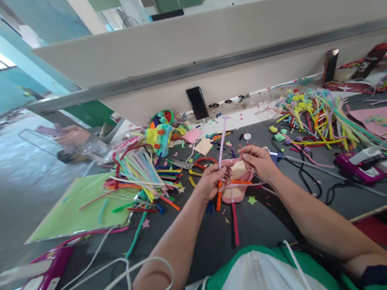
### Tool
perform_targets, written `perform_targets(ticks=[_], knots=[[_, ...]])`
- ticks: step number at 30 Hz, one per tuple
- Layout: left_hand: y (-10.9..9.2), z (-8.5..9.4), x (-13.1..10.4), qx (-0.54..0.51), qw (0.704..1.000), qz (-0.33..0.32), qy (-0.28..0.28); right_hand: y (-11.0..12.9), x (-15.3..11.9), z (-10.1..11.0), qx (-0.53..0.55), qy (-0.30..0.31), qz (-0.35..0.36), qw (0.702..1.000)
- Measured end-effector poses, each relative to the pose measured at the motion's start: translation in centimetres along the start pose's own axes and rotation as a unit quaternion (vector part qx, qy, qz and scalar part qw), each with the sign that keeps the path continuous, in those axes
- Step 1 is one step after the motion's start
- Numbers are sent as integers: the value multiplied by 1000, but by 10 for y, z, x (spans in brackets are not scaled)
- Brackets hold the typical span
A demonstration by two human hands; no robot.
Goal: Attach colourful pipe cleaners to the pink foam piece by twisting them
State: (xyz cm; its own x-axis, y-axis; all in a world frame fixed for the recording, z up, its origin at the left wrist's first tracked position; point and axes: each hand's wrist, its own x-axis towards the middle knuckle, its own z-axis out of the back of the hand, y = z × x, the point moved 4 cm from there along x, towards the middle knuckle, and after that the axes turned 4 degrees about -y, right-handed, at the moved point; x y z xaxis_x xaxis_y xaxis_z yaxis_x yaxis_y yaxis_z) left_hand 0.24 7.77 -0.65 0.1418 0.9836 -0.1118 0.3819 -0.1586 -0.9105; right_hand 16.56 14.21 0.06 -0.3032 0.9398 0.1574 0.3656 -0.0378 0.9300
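My left hand (211, 182) is closed in a pinch around a pale lilac pipe cleaner (223, 142), whose twisted length stands up above the fingers. My right hand (258, 161) is also closed, its fingertips pressed together at the upper right of a pink-edged piece (233, 194); what they pinch is too small to make out. This piece lies under and between both hands, with a pale middle. Orange pipe cleaners (219, 198) and a red strip (235, 225) stick out below my left hand.
Bundles of pipe cleaners (141, 170) lie at left, more (316, 120) at right. Red-handled scissors (203, 163) rest behind my left hand. A phone (197, 103) leans on the partition. Purple power strips (360, 166) and cables flank me. Another person's hand (72, 135) shows at far left.
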Motion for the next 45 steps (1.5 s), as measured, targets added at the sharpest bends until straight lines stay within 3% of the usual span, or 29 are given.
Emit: perform_targets(ticks=[7, 35, 45], knots=[[-1, -1, -1, -5, 1000, 11, 2, -3, -2, -3, -12, 39, -8, 999], [-1, -3, -5, -20, 998, 50, 26, -3, -3, -7, -60, 34, 22, 997], [-3, -1, -4, -43, 998, 43, 34, -4, -2, -6, -6, 29, 25, 999]])
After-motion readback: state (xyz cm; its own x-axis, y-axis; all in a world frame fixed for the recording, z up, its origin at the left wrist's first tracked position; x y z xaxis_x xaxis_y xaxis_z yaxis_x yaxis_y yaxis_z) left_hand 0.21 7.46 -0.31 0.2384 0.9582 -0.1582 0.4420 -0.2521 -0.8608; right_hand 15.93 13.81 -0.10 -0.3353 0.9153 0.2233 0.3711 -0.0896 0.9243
